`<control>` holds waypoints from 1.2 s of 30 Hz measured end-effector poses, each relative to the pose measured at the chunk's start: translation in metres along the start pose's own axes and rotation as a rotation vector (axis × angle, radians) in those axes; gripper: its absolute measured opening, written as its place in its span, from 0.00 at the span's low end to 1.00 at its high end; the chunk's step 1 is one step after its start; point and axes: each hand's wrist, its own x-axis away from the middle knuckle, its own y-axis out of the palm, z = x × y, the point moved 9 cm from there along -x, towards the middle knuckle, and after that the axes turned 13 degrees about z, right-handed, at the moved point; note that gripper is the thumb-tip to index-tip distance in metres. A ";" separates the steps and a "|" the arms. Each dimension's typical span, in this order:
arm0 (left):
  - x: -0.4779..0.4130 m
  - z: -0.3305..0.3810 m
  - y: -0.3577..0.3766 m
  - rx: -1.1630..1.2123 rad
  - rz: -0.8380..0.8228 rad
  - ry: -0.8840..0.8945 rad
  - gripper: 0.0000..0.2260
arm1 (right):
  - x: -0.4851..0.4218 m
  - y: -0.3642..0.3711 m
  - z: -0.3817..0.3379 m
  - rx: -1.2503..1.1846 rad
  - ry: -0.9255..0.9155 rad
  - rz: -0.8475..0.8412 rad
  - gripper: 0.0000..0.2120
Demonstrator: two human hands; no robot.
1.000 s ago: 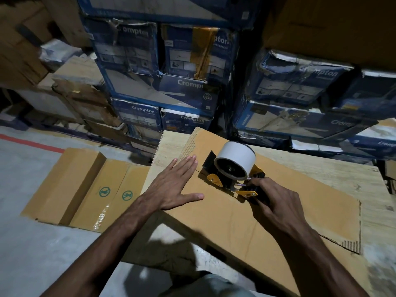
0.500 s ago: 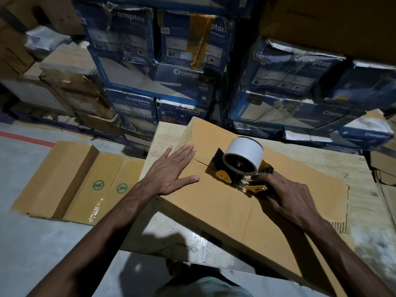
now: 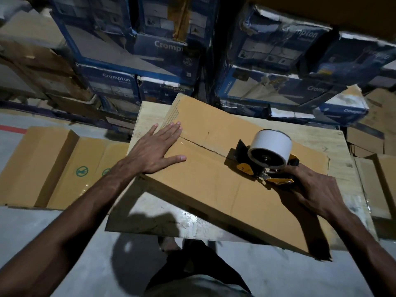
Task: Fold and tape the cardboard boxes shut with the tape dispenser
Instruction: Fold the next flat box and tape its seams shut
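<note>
Now my left hand (image 3: 154, 151), fingers straight, presses the flat brown cardboard box (image 3: 214, 189) near the plywood table (image 3: 145, 116)'s left edge, steadying its seam (image 3: 203, 146). My right hand (image 3: 310, 189) grips the black-and-yellow tape dispenser (image 3: 263, 159) on that seam.

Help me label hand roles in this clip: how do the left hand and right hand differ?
The left hand lies flat with straight fingers on the cardboard box; the right hand curls round the tape dispenser. The left hand sits at the left end of the seam; the right hand is nearer the box's right edge. Both are over the same box.
</note>
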 end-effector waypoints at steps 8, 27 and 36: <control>0.000 0.017 -0.005 -0.077 -0.008 -0.007 0.46 | 0.006 0.011 0.005 0.037 -0.007 -0.056 0.32; -0.021 0.143 0.024 -0.010 -0.022 -0.111 0.41 | 0.013 0.006 0.013 -0.137 -0.029 -0.034 0.19; -0.017 0.137 0.024 -0.058 -0.062 -0.157 0.41 | 0.023 0.004 0.027 -0.147 -0.062 -0.053 0.20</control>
